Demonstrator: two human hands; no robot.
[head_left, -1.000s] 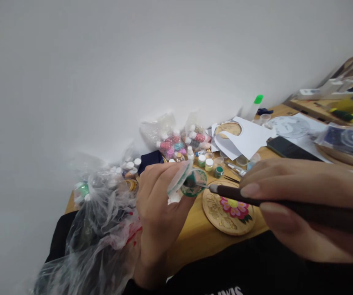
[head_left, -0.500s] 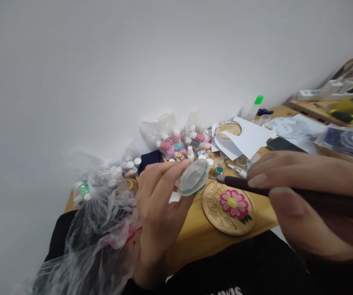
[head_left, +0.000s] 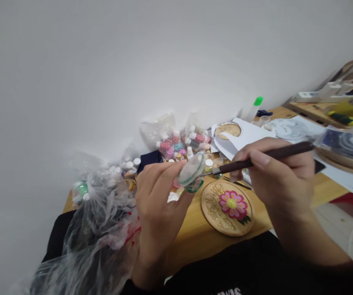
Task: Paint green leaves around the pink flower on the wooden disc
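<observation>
Left grip [head_left: 161,205], head view: mine, thumb and fingers clamped on a small clear cup [head_left: 195,185] smeared with green, which I hold up over the table [head_left: 191,229]; its round lid [head_left: 191,170] stands tilted above it. Right grip [head_left: 277,176]: also mine, closed around the dark handle of a slim tool [head_left: 281,153]. Its metal tip points leftward at the cup's edge, just beside the lid — whether it touches, I cannot tell.

Below and between my hands, one round wooden disc [head_left: 218,221], lying on the table; painted on it, one pink flower [head_left: 233,205] with a yellow centre, dark green leaves at its lower right, gold outlines on the left part.

Beyond the disc, one white-lidded jar [head_left: 209,164], upright. Farther back, two clear bags of small bottles: one pale-topped bag [head_left: 164,137], one narrower bag [head_left: 197,137] on its right. At far left, one crumpled plastic sheet [head_left: 99,217] — clear, with reddish patches near my left wrist.
</observation>
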